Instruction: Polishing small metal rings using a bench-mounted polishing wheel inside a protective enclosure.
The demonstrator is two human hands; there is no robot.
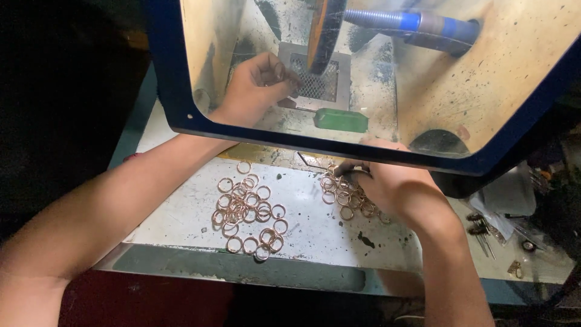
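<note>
My left hand [257,85] is inside the blue-framed polishing hood, behind its clear shield, fingers pinched on a small metal ring [279,70] held close to the dark spinning wheel [324,30]. My right hand [393,184] rests on the white work surface [302,224] in front of the hood, fingers curled into a small pile of copper-coloured rings [342,197]; I cannot tell if it grips one. A larger pile of rings [248,209] lies to the left, between my forearms.
A green compound bar [341,120] lies on the hood floor beside a metal mesh grate [315,85]. A blue-and-grey shaft [417,24] runs right from the wheel. Small tools and clutter [490,233] lie at the right.
</note>
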